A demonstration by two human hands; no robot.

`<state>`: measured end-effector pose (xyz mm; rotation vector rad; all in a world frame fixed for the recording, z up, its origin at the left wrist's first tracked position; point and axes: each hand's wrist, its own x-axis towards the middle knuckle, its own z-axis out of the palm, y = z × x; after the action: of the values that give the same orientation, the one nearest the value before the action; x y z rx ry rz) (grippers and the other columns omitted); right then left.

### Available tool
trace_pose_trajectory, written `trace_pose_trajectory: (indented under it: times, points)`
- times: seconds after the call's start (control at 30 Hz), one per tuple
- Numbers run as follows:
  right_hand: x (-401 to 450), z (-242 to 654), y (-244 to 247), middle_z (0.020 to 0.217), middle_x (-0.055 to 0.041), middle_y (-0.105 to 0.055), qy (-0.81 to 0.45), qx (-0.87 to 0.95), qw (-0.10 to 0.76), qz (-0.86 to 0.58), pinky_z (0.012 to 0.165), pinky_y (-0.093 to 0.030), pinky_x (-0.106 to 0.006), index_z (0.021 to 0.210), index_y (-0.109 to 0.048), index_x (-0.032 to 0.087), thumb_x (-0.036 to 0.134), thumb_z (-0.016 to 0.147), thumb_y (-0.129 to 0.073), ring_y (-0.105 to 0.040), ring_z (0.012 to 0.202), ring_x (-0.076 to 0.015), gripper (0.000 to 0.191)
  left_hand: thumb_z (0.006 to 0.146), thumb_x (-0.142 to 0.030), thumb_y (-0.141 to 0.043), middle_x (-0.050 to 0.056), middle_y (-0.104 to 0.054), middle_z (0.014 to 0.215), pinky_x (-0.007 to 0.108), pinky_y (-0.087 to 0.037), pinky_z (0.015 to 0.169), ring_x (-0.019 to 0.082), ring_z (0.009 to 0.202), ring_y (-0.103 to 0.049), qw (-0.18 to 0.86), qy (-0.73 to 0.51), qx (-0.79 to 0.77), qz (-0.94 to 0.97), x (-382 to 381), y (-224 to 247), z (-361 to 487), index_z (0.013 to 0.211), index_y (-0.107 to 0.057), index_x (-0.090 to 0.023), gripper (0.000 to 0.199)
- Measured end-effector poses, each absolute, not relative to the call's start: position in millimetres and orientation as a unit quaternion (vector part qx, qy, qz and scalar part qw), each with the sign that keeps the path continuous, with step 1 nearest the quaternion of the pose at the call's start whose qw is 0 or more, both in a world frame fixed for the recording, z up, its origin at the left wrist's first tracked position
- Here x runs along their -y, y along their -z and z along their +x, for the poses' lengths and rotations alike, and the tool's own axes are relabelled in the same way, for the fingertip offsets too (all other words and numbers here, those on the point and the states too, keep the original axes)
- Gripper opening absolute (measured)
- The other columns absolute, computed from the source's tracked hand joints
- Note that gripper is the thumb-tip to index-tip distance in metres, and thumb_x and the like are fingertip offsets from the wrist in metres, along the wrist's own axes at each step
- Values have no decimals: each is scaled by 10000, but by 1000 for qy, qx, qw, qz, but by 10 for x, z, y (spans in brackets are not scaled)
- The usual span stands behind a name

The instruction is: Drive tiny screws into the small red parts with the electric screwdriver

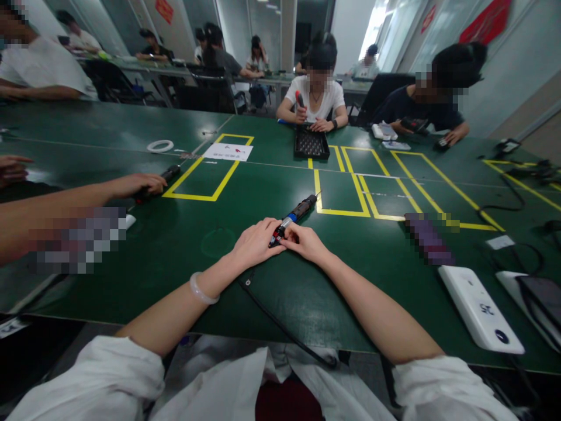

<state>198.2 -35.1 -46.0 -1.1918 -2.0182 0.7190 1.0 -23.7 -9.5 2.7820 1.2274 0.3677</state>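
An electric screwdriver (302, 207) with a dark body and a blue band lies slanted over the green table, its thin bit pointing away to the right. My left hand (258, 241) is wrapped over the rear of its handle, fingers closed. From the other side my right hand (307, 241) has its fingers curled in against the same handle, close to some red parts. What the right fingertips press on is partly hidden. A black cable (280, 324) runs on the table below my hands toward my lap.
Yellow tape rectangles (344, 213) mark the green table (175, 292). A white power bank (480, 307) and a blurred phone (427, 237) lie to the right. At left, a neighbour's hand (149, 184) holds another screwdriver. Across sits a person with a black tray (311, 153).
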Motion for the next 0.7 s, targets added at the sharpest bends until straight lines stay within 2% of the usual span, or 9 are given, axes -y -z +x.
trace_pose_trajectory:
  times: [0.4, 0.7]
  points:
    - [370, 2000, 440, 662, 39, -525, -268, 779, 348, -447, 580, -342, -209, 799, -496, 190, 369, 887, -582, -477, 575, -102, 217, 902, -475, -518, 120, -533, 1260, 381, -459, 853, 272, 1036, -569, 30, -113, -418, 901, 202, 101, 31, 1363, -436, -206, 540]
    - [360, 2032, 444, 690, 30, -543, -264, 779, 345, -452, 598, -351, -210, 815, -540, 181, 333, 893, -575, -486, 604, -103, 175, 875, -514, -519, 90, -476, 1328, 395, -461, 919, 279, 1153, -507, 81, -123, -441, 886, -41, 167, -265, 1393, -412, -264, 585]
